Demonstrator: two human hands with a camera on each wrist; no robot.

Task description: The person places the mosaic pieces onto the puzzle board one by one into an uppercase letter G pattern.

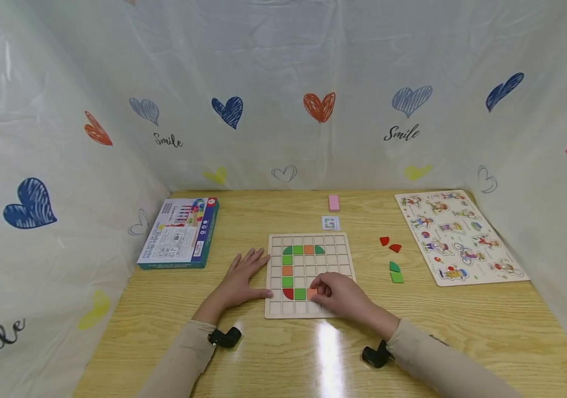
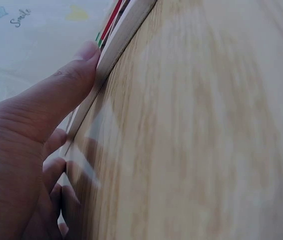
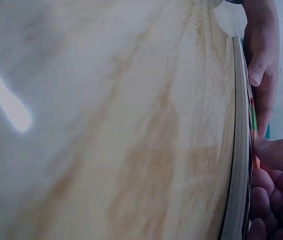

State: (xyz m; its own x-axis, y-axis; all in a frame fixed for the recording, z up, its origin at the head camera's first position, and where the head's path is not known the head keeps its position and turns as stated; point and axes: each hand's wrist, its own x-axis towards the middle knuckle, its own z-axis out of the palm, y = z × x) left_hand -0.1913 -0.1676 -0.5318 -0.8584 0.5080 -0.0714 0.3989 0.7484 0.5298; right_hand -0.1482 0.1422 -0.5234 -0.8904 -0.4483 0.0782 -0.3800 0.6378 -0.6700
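Observation:
A wooden grid board lies on the table with colored tiles forming a C-like line in its cells. The right hand pinches an orange square tile at the row's right end, beside a green square tile and a red quarter-round tile. Part of the orange tile is under the fingertips. With fingers spread, the left hand rests at the board's left edge; in the left wrist view its thumb touches the board's side.
Right of the board lie two red tiles and two green tiles. A picture puzzle board is farther right. Behind stand a small pattern card and a pink block. A game box lies at the left.

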